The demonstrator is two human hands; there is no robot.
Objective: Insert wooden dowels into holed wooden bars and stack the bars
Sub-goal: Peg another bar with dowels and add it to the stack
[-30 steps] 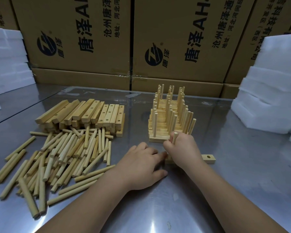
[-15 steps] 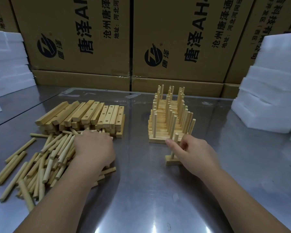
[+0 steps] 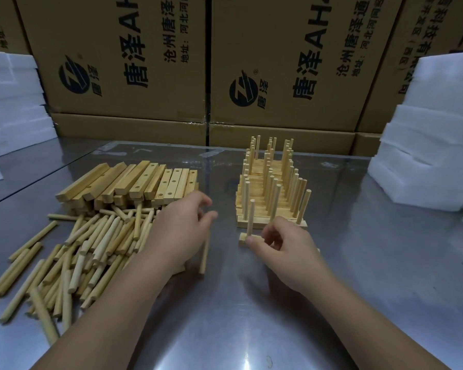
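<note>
well, closest to the person, the right hand point(image 3: 286, 249) was down on the shiny metal table point(image 3: 225, 329), holding the bar point(image 3: 242, 236) that was being filled. its thumb and curled fingers pinched the bar, and most of the bar hid under the hand. one upright dowel point(image 3: 250, 217) already stood in the hole at the bar's left end. the step looked like filling this bar, and it was only partly done. just beside it, the left hand point(image 3: 179, 231) had its fingers bent round a spare dowel point(image 3: 203, 255), which hung down with its tip near the table. it was a bit blurry there, but the hand seemed to grip it. the next move would likely need that dowel lined up over an empty hole and pushed in while the right hand held the bar firm. a little farther, on the left, lay the loose dowels point(image 3: 91, 249) in a heap, and behind them the pile of empty bars point(image 3: 134, 182). behind the right hand stood the stack of finished bars point(image 3: 270, 190), with pegs poking up. farthest back were cardboard boxes point(image 3: 129, 62) and white foam blocks point(image 3: 433, 156).
</note>
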